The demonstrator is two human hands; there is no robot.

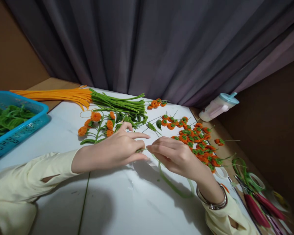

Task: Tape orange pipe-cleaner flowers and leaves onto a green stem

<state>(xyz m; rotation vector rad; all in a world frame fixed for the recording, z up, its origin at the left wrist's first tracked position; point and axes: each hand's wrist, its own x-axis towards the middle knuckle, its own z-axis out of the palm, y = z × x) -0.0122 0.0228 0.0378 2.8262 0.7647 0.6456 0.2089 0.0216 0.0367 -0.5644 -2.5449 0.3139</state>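
The white table fills the lower middle, its front stretch open below two hands; one blue basket borders it at left, one cup stands past its upper-right edge. At center, the left hand, fingers partly spread, and the right hand, fingertips pinched, hold one thin green stem.

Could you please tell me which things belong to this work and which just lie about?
Likely in the work:
thin green stem
green strip
orange pipe cleaners
green pipe cleaners
fuzzy orange fruits
blue basket of leaves
red-handled tool

Probably just lying about:
lidded tumbler
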